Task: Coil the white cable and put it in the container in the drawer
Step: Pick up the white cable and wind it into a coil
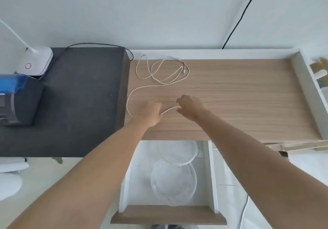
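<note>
Both bare hands are over the pale wood-grain desk top [239, 90] now, and strung between them is a short run of the thin white cable [160, 84]. The left hand [151, 112] is curled closed around it, knuckles up, so the fingers underneath are hidden; the right hand [190, 107] pinches the other end of that run at its fingertips, though the blur makes the exact grip hard to read. From the left hand the cable swings out toward 9 o'clock, arcs up along the desk's left edge, then runs to a loose tangle of loops at 12 o'clock from the hands, where a small plug end sits inside the loops, too soft to identify. Down at 6 o'clock, the white pull-out drawer [212, 175] with its wood front stands open, and in it lies a clear round plastic container [174, 180], with a clear round plastic lid [177, 151] overlapping its far rim and partly tucked under the desk edge. At 9 o'clock sits a dark grey slab surface [79, 95], carrying a white lamp base [38, 60] and a blue-and-grey machine [17, 97] cut off by the frame. At 3 o'clock a white shelf unit [308, 86] is also cropped, its contents unclear.
</note>
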`<move>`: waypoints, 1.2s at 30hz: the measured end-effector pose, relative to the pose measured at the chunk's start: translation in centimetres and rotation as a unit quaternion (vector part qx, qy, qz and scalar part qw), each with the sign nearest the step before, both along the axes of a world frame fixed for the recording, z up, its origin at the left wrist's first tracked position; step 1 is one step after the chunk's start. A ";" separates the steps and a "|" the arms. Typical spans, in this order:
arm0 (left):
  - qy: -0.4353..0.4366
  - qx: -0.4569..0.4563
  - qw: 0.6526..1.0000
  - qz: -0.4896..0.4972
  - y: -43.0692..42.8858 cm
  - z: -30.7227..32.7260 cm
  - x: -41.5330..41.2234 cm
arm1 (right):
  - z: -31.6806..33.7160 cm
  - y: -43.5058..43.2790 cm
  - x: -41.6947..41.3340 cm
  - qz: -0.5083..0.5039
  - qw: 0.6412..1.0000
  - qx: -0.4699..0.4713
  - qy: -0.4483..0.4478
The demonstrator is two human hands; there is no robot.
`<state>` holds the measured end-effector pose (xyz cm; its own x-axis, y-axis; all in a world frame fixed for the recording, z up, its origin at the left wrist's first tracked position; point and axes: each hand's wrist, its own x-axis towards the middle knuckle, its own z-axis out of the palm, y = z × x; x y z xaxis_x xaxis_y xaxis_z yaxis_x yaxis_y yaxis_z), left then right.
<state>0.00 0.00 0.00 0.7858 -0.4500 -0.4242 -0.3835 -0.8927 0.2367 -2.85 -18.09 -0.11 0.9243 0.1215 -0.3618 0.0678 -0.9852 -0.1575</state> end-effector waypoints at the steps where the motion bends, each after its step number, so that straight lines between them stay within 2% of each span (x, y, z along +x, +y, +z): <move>1: 0.021 0.007 1.000 0.010 -0.2 -0.4 -0.1 | -0.4 0.1 0.2 -0.001 1.000 -0.006 0.009; 6: -0.022 0.036 0.999 0.001 -0.1 -2.2 -0.7 | -2.2 0.1 0.2 -0.011 1.000 -0.019 -0.001; 9: -0.015 0.021 1.000 -0.009 0.0 -2.1 -0.9 | -2.3 0.2 0.2 -0.041 0.999 -0.018 -0.002; 11: -0.012 -0.006 1.000 -0.004 0.5 -1.0 -1.0 | -1.3 0.1 0.2 -0.068 0.997 0.021 0.032; 13: -0.013 -0.047 0.999 0.008 1.1 0.5 -0.5 | 0.4 -0.2 0.5 -0.118 0.985 0.113 0.061; 16: -0.043 -0.117 0.992 0.023 2.2 4.9 0.2 | 5.4 0.2 0.7 -0.224 0.933 0.275 0.066; 18: -0.068 -0.164 0.984 0.032 2.9 8.4 0.5 | 9.4 0.8 0.2 -0.252 0.893 0.368 0.055; 25: -0.123 -0.320 0.938 0.056 5.1 21.8 -1.5 | 23.9 2.6 -4.2 -0.194 0.829 0.524 0.030; 30: -0.145 -0.406 0.901 0.048 5.5 29.8 -4.2 | 33.3 4.9 -7.9 -0.111 0.753 0.632 0.148; 32: -0.151 -0.423 0.893 0.020 5.5 32.3 -5.6 | 36.2 6.5 -9.3 -0.080 0.728 0.660 0.169; 36: -0.107 -0.478 0.870 0.055 4.4 36.3 -8.4 | 40.6 8.3 -11.5 -0.053 0.658 0.745 0.096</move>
<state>-8.40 4.41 36.30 0.8611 -0.4344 0.2643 -0.4351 -0.3604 0.8251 -14.32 -9.76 40.48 0.9105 0.4128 -0.0245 -0.1508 0.2762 -0.9492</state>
